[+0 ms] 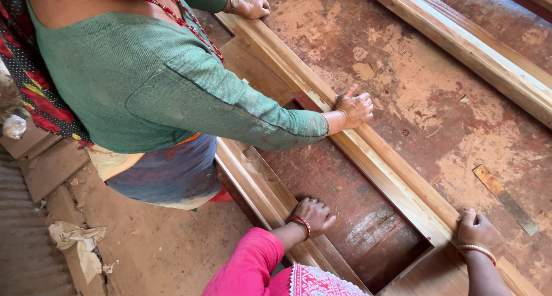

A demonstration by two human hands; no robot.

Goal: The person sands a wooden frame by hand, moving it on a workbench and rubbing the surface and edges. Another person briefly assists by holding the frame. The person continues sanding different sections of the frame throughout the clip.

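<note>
A long wooden door frame (397, 184) lies flat on a rust-stained work surface. My left hand (313, 215), in a pink sleeve with a red bangle, curls over the inner edge of the near rail (253, 178). On the far rail, close to a cross piece (428, 270), my right hand (477, 230) with a gold bangle grips the wood. A co-worker in a green top leans over the frame, one hand (355, 109) pressed on the far rail, the other hand (251, 6) at its top end.
A second wooden frame (477, 51) lies across the upper right. A thin flat metal strip (506, 199) rests on the surface to the right. Crumpled cloth (77, 241) and boards (49, 166) lie on the dirt floor at left.
</note>
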